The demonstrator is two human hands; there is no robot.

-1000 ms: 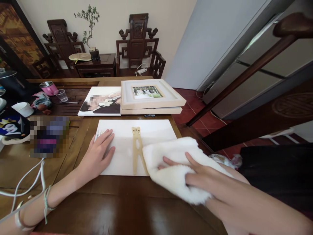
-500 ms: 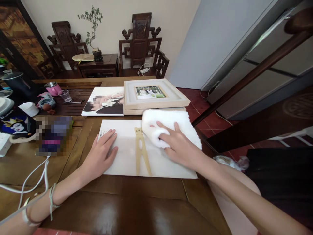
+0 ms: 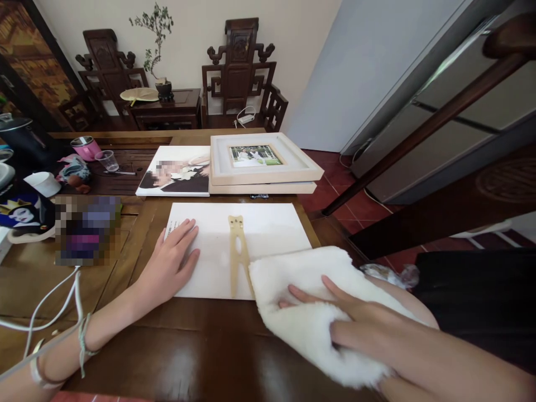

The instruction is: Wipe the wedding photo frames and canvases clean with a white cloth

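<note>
Right hand [image 3: 352,321] presses cloth [image 3: 310,312] (fluffy, white) on board [image 3: 268,229].

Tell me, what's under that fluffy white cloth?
The fluffy white cloth covers the white board's near right corner and the table edge. Right hand presses on top; anything else beneath is hidden.

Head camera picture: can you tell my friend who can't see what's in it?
A person's right hand presses a fluffy white cloth on the near right corner of a white board lying on a wooden table. The left hand lies flat on the board's left side, beside a wooden stand piece. Behind lie stacked picture frames and a photo print.
</note>
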